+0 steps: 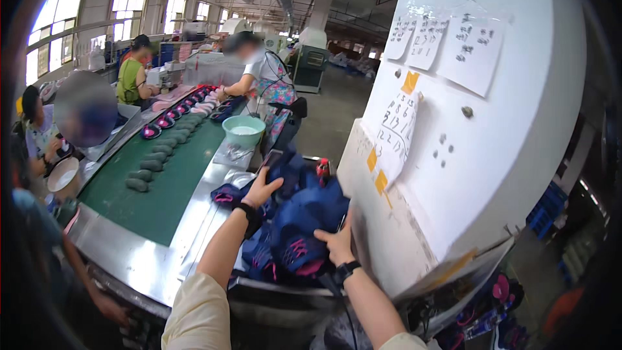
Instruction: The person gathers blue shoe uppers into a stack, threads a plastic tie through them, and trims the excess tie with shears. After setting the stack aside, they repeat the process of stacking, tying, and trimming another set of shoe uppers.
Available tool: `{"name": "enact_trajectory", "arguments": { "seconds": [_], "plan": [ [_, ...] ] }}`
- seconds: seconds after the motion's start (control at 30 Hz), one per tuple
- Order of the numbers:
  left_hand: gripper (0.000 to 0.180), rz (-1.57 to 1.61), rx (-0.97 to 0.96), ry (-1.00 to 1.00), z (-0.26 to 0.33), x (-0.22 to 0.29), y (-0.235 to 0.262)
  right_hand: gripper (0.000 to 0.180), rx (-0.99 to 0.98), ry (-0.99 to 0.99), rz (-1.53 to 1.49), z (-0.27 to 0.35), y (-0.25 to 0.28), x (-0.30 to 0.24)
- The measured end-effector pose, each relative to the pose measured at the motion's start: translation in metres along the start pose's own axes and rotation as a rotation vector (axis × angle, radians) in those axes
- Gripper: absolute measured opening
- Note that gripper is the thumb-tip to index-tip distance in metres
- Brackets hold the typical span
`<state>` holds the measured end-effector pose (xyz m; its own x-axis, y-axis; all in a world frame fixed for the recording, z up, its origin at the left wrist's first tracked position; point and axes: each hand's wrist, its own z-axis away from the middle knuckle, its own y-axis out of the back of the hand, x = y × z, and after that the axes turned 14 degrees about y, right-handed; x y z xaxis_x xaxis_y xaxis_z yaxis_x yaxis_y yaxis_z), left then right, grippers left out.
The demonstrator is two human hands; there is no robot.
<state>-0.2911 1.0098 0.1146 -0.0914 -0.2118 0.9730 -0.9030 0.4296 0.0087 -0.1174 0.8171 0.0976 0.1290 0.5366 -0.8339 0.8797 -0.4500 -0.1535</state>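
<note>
A heap of navy blue shoe uppers with pink lacing is right in front of me, beside the metal edge of the conveyor. My left hand grips the heap's left side, thumb toward me and fingers partly hidden behind the dark fabric. At the heap's right side, my right hand clasps the uppers, its thumb on the near face and the other fingers mostly out of sight. Close to my left hand, another navy upper with pink trim lies on the metal ledge. A small red object shows behind the heap.
A green conveyor belt on the left carries rows of grey shoe forms and dark-and-pink shoes. A mint basin stands on its edge. Co-workers sit and stand along it. A white pillar with taped papers blocks the right.
</note>
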Motion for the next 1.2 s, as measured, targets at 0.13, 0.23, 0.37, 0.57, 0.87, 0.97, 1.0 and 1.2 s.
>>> {"name": "enact_trajectory", "arguments": {
  "seconds": [0.13, 0.23, 0.37, 0.57, 0.87, 0.97, 1.0, 1.2],
  "plan": [
    [0.079, -0.598, -0.074, 0.15, -0.037, -0.104, 0.002, 0.071, 0.028, -0.249, 0.139, 0.014, 0.016, 0.086],
    [0.093, -0.819, -0.021, 0.126, -0.057, -0.135, 0.005, 0.067, 0.054, -0.311, 0.162, 0.011, 0.013, 0.097],
    [0.091, -0.882, 0.174, -0.086, -0.065, -0.084, -0.011, 0.084, 0.061, -0.454, 0.938, -0.005, 0.011, 0.059],
    [0.045, -0.829, -0.064, -0.248, 0.002, 0.009, -0.035, 0.063, 0.034, -0.043, 1.004, 0.005, 0.016, 0.004],
    [0.025, -0.644, -0.4, -0.491, 0.18, 0.098, -0.12, 0.017, -0.099, -0.337, -0.273, 0.134, 0.09, -0.289],
    [0.023, -0.579, -0.711, -0.463, 0.249, 0.132, -0.172, 0.028, 0.073, -0.1, -0.063, 0.187, 0.181, -0.361],
    [0.026, -0.621, -0.858, -0.459, 0.27, 0.153, -0.191, 0.03, 0.135, -0.006, 0.036, 0.208, 0.219, -0.38],
    [0.026, -0.485, -1.217, -0.674, 0.384, 0.194, -0.342, 0.026, 0.559, -0.024, 0.49, 0.38, 0.417, -0.448]
  ]
}}
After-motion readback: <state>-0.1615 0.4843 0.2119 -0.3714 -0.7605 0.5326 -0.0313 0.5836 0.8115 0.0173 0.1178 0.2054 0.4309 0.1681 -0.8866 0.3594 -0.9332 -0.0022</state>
